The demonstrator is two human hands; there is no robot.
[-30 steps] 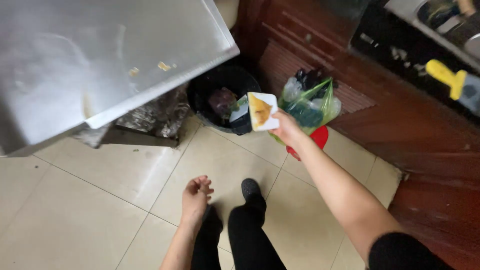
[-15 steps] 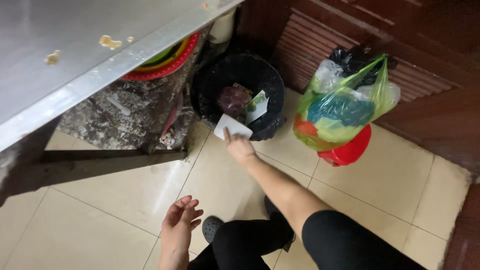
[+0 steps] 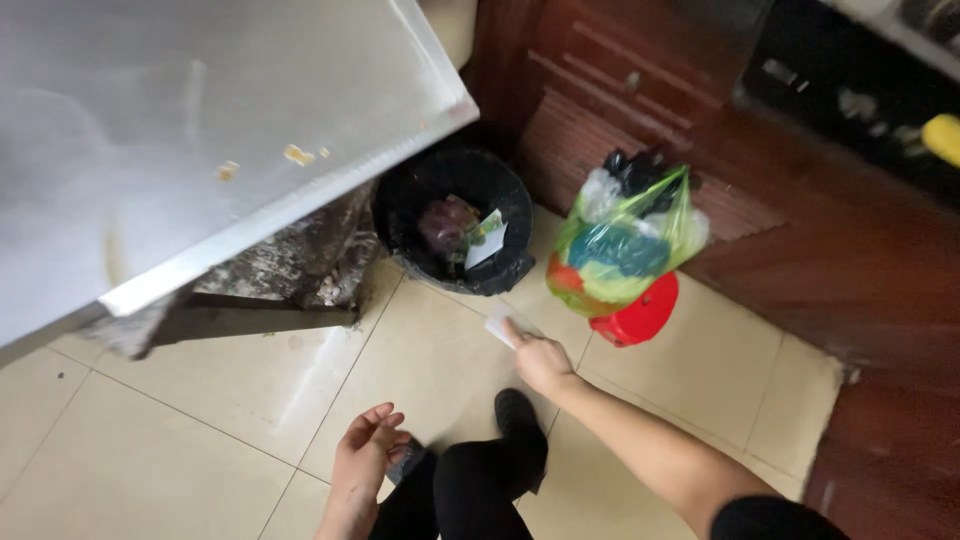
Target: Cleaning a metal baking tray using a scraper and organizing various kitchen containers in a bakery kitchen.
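the right hand (image 3: 541, 360), mid frame, grips a white card (image 3: 499, 326) below the black bin (image 3: 452, 220). the left hand (image 3: 366, 450), at the bottom, hangs open and empty.

Open room: pale square floor tiles (image 3: 200, 440) run bare across the lower left, and between the two hands.

Left hand (image 3: 365, 445) hangs open-palmed over that bare stretch. Right hand (image 3: 540, 358) pinches a small white card (image 3: 498, 325) just short of the round black plastic waste bin (image 3: 455, 220).

Obstacles:
- Grey steel table top (image 3: 200, 130) overhangs the bin's left rim at its near corner; the dark frame bar (image 3: 260, 318) beneath blocks low passage from the left.
- Green plastic bag of refuse (image 3: 620, 250) on a red bucket (image 3: 640, 312) stands just right of the bin.
- Dark wooden cabinet (image 3: 800, 230) walls off the back and right.

Bin mouth open from front and above.
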